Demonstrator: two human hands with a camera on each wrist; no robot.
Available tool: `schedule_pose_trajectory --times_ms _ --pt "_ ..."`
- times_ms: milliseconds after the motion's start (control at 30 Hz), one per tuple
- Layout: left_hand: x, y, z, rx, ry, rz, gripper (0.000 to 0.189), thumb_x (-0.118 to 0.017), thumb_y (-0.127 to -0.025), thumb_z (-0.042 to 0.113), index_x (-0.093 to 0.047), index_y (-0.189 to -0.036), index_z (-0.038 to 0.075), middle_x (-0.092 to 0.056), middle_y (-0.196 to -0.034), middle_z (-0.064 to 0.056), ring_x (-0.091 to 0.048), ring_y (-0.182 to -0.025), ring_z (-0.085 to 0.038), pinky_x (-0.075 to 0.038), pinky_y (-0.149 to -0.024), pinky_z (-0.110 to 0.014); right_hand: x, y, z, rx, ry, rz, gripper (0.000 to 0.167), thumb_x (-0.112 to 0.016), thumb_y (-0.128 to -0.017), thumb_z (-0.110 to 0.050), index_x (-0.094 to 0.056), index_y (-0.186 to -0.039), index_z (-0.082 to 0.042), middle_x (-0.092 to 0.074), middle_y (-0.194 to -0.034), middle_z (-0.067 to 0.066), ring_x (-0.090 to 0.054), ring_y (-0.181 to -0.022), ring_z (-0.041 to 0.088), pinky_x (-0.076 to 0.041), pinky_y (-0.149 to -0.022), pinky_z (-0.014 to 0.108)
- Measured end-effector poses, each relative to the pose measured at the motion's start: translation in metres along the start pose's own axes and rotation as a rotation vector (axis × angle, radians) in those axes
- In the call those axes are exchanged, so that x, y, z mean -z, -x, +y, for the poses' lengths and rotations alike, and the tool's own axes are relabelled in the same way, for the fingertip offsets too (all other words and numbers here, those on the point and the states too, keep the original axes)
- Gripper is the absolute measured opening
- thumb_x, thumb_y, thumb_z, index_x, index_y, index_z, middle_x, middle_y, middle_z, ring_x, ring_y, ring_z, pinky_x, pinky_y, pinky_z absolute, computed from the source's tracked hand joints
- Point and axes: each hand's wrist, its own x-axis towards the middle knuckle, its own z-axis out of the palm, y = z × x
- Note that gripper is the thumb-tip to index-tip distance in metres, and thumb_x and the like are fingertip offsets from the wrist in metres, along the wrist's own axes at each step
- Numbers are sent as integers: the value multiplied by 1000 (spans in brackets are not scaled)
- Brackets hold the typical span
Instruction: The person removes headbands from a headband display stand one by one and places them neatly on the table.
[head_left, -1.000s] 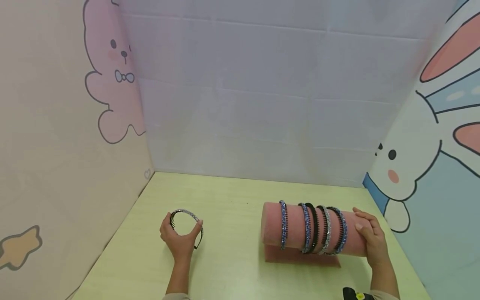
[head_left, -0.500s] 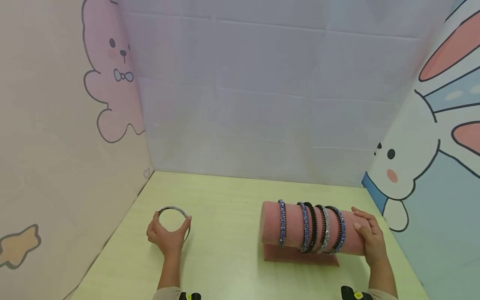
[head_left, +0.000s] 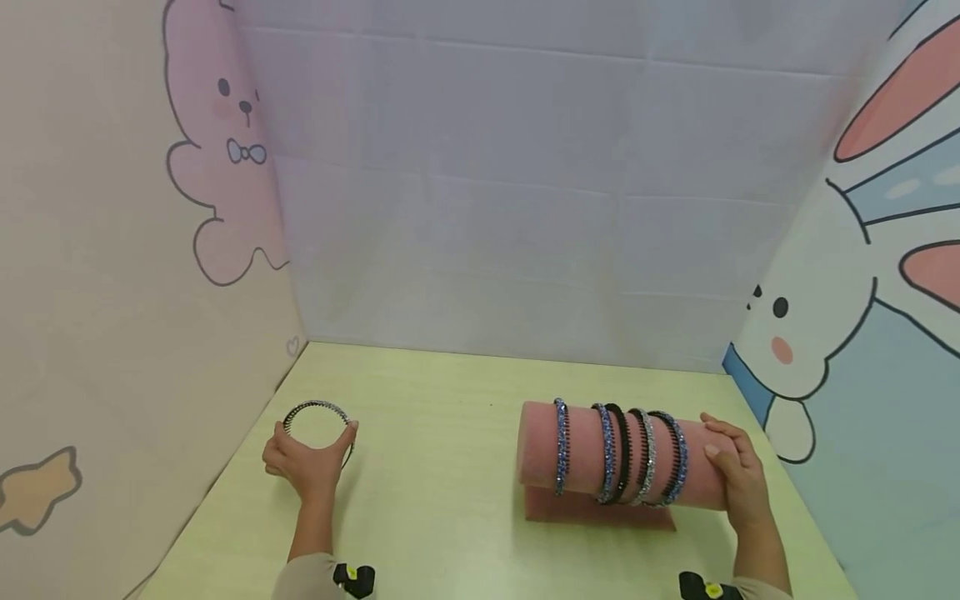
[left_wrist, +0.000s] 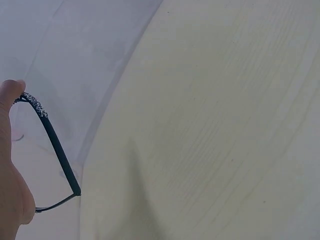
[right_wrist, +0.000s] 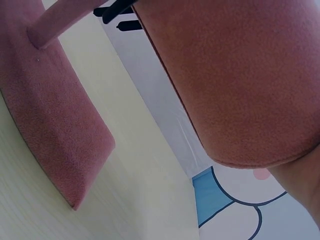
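Note:
On the left, my left hand (head_left: 306, 468) holds a headband (head_left: 335, 409) between thumb and fingers, its arch turned up and away from me. The left wrist view shows the headband's (left_wrist: 57, 145) silver glitter near the thumb and a plain black arm. My right hand (head_left: 744, 487) grips the right end of a pink velvety roll-shaped display stand (head_left: 705, 471). Headbands sit around the roll: a blue one (head_left: 562, 450) alone near the left end, then another blue one (head_left: 607, 454), a black one (head_left: 622, 454), a silver one (head_left: 648, 462) and a blue one (head_left: 680, 458) grouped further right.
The stand's flat pink base (head_left: 600, 512) rests on the pale yellow-green table (head_left: 435, 467). A white sheet (head_left: 465, 208) closes off the back. Cartoon-printed side walls rise at left (head_left: 90, 250) and right (head_left: 892, 400).
My left hand has moved left and slightly away from me across the table with the headband, away from the stand. My right hand keeps its grip on the stand's end.

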Motion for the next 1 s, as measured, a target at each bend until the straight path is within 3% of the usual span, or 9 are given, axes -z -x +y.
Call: schedule_pose_trajectory --times_ms 133,333,533,1000 --pt "3 -10 -1 26 -57 -22 119 -89 -49 48 -28 -140 3 -25 -127 -24 -18 -118 -37 -24 -94 -52 0 1 1 -5 2 3 26 -44 -94 -4 -50 -119 1 -53 -127 -10 -37 -118 12 -27 -87 22" --pt "7 -21 -7 125 -169 -78 126 -84 -47 60 -24 -143 7 -21 -132 -24 -19 -116 -40 -27 -87 -58 1 1 1 9 1 -14 26 -44 -94 -4 -50 -119 0 -53 -127 -11 -37 -118 11 -27 -87 21" --pt "6 -30 -16 170 -219 -151 125 -82 -52 60 -17 -147 11 -16 -138 -22 -16 -118 -46 -24 -91 -58 2 -1 2 19 -5 -17 26 -44 -95 -4 -49 -120 1 -53 -127 -11 -37 -118 11 -27 -87 22" --pt "-1 -46 -24 232 -144 -188 120 -84 -58 49 -15 -148 8 -11 -131 -21 -13 -120 -37 -27 -98 -50 1 1 -1 42 -38 -19 23 -43 -94 0 -49 -116 3 -56 -123 -10 -38 -117 12 -27 -88 22"
